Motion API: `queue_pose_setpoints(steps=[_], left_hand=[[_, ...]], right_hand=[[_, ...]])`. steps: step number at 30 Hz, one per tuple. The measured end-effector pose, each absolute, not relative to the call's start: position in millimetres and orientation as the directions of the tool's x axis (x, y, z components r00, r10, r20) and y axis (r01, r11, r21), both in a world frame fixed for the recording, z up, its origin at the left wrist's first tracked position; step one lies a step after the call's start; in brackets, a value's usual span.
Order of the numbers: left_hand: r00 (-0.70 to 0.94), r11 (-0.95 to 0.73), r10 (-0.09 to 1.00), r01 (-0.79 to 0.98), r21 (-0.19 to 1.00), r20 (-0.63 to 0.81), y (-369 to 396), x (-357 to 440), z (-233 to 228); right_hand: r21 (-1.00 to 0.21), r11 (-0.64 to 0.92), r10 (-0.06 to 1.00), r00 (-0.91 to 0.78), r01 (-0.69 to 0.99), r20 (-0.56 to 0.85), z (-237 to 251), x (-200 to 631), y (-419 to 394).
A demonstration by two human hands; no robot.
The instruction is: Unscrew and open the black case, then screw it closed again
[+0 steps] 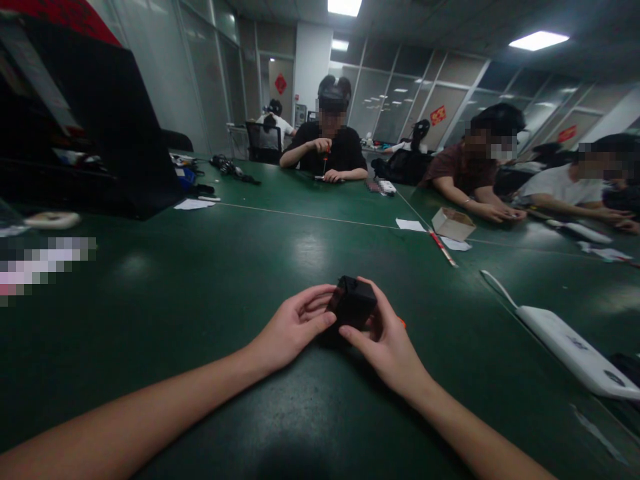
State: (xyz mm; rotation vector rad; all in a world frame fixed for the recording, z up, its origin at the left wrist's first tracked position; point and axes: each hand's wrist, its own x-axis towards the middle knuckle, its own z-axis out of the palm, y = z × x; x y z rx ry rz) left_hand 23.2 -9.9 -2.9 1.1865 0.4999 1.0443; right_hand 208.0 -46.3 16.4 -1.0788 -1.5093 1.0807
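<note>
Between my two hands is a small black box-shaped object, tilted a little above the green tabletop; its exact kind does not show. My left hand closes on its left side, with the thumb along the near edge. Around the right side and the back curl the fingers of my right hand, its thumb at the lower front. A bit of something orange peeks out beside my right hand, mostly hidden by it. The underside of the black object is in shadow.
To the right lies a white power strip with its cord. Farther off are an open cardboard box, a red-and-white strip and paper scraps. A large black panel stands at left. Across the table, a person holds a screwdriver; others sit at right.
</note>
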Motion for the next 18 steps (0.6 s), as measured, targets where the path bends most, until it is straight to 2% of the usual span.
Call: queue_pose_setpoints(steps=[6,13,18], left_hand=[[0.432,0.003,0.880,-0.425,0.905,0.200,-12.8,28.2,-2.1],[0.457,0.060,0.879,-0.392,0.918,0.137,-13.7,27.3,-1.6],[0.415,0.093,0.906,-0.382,0.919,0.080,-14.3,27.5,0.9]], right_hand=[[-0.981,0.187,0.979,-0.074,-0.041,0.190,15.7,203.5,-45.4],[-0.985,0.160,0.987,0.030,-0.064,0.158,15.3,204.7,-45.2],[-0.968,0.244,0.967,0.091,-0.053,0.238,14.8,202.3,-46.7]])
